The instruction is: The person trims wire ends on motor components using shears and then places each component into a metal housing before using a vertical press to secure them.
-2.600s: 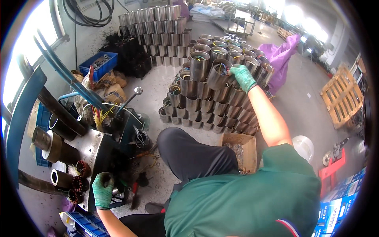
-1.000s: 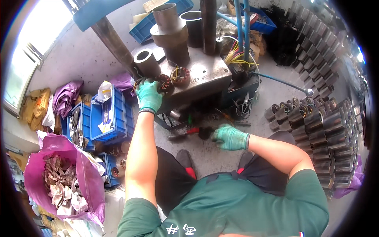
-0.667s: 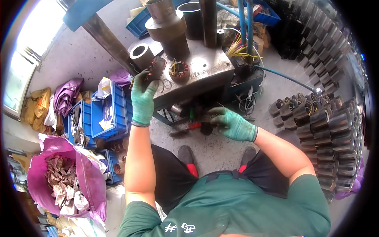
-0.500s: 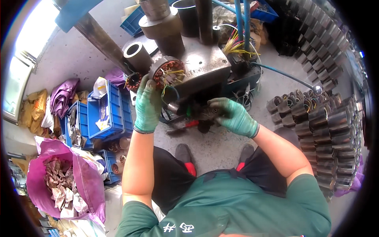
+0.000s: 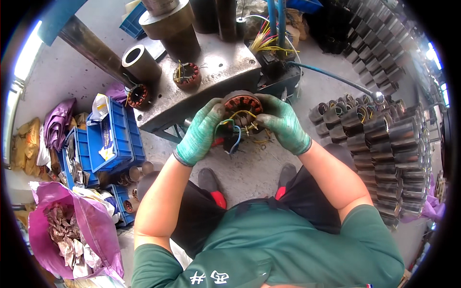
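In front of my body, below the press table's near edge, I hold a motor stator (image 5: 241, 102) with copper-red windings and loose yellow, green and blue wires. My left hand (image 5: 202, 130), in a green work glove, closes on its left side. My right hand (image 5: 284, 124), gloved alike, grips its right side with the thumb near the wires. A smaller wound stator (image 5: 187, 77) stands on the steel press table (image 5: 225, 72). Another wound stator (image 5: 138, 96) sits at that table's left corner, beside a thick steel sleeve (image 5: 140, 64).
A heavy press ram (image 5: 169, 29) stands over the table. Blue crates (image 5: 113, 144) and a purple sack (image 5: 91, 216) of crumpled paper lie left. Stacked metal cylinders (image 5: 384, 149) fill the right side. A blue lever (image 5: 331, 76) with a ball end reaches out above them.
The stator has come off the press table toward my body. My right hand, empty before, now holds it together with my left. The smaller stator on the table is now uncovered; the view has shifted.
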`<state>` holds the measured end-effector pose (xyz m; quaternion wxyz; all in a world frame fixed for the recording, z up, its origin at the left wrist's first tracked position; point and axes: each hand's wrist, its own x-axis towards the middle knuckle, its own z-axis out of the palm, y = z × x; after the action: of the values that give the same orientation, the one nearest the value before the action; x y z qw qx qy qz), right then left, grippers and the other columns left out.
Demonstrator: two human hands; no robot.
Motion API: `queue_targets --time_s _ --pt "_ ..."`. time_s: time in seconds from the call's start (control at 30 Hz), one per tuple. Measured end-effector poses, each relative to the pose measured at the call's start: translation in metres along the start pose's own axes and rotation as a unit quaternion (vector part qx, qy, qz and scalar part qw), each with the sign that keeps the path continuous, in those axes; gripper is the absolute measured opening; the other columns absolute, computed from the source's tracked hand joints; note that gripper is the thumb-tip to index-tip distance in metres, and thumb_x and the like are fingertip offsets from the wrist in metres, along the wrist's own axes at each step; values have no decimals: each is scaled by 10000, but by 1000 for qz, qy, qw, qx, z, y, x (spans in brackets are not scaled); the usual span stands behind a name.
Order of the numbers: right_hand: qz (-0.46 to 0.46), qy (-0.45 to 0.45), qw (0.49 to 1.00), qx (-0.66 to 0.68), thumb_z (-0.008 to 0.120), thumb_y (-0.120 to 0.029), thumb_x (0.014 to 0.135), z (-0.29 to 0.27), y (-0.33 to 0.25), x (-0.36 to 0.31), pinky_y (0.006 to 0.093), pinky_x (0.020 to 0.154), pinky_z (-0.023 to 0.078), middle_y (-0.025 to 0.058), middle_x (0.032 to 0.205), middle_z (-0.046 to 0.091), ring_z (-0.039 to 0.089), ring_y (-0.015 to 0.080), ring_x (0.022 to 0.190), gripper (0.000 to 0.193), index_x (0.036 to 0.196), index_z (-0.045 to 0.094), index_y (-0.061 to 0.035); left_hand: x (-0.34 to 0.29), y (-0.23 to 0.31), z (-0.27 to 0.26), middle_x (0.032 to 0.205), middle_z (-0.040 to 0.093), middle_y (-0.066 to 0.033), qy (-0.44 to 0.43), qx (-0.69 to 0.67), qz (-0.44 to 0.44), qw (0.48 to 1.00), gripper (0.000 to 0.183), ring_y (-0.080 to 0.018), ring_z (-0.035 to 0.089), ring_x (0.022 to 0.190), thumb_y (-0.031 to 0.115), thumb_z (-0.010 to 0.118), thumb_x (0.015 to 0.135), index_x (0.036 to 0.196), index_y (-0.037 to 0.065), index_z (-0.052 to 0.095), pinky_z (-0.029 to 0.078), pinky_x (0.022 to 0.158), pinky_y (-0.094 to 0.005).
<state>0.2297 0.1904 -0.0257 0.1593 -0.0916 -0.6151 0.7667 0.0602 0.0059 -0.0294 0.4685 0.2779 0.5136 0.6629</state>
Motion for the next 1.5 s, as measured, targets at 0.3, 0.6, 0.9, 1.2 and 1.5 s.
queue_targets --time_s 0.3,0.6,0.9,1.2,1.5 --pt "-29 72 989 -127 858 -164 816 -6 17 -4 330 963 535 98 1153 710 648 155 1056 574 1295 619 42 6 8 -2 1295 663 -150 41 -35 -39 998 709 -233 680 1084 592 547 1048 1420 -12 532 576 933 -359" --pt "-78 142 963 -213 877 -183 796 -12 37 1 341 952 549 131 1131 721 682 201 1039 541 1244 667 37 6 18 2 913 700 -41 84 162 -55 982 364 -100 651 787 349 647 1039 1192 20 679 530 687 -252" --pt "23 175 978 -108 820 -170 871 -12 29 4 315 883 571 98 1041 735 693 162 944 447 1213 673 76 9 9 -13 895 700 -23 85 229 38 969 139 -79 615 749 67 707 951 1073 0 708 504 674 -235" --pt "128 253 954 93 751 -145 930 -21 31 11 319 733 608 100 996 728 715 186 854 298 1150 677 43 8 13 -14 953 715 -49 218 214 122 944 181 -135 656 899 135 699 1003 1128 4 708 544 840 -290" --pt "116 268 956 26 780 -154 917 -10 38 13 322 769 601 99 1002 730 709 177 867 319 1149 672 36 41 -54 -1 1092 744 -93 178 396 92 896 433 -152 662 976 302 695 1025 1306 -27 671 534 891 -313"
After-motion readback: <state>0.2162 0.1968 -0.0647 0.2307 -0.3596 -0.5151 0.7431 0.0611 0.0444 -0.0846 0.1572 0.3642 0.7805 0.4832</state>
